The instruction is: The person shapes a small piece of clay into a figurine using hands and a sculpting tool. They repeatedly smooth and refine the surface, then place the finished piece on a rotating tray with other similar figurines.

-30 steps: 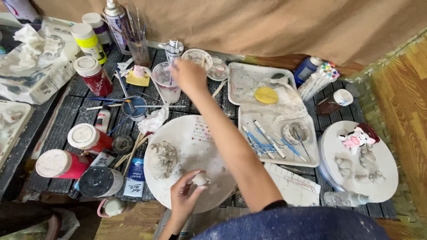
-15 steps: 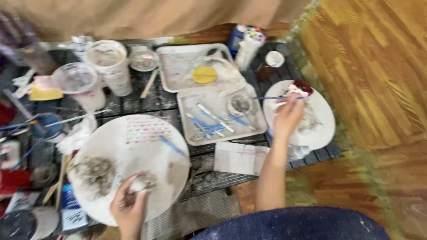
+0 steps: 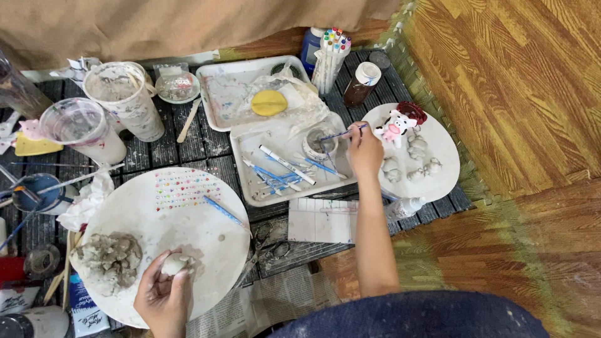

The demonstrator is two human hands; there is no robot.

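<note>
clay in one hand, brush in the other

the left hand [image 3: 164,295] was curled around a small pale lump of clay [image 3: 174,264], pinching it over the near edge of a large round white board [image 3: 188,213], just beside a grey heap of clay scraps [image 3: 109,260]. the right hand [image 3: 364,150] was closed in a pinch on a thin blue-handled brush [image 3: 344,133], whose tip reached into a small round cup [image 3: 319,144] standing in a white rectangular tray [image 3: 275,181]. a little white and pink cow figure [image 3: 394,128] stood near that hand on a smaller round white board [image 3: 444,166].
</note>
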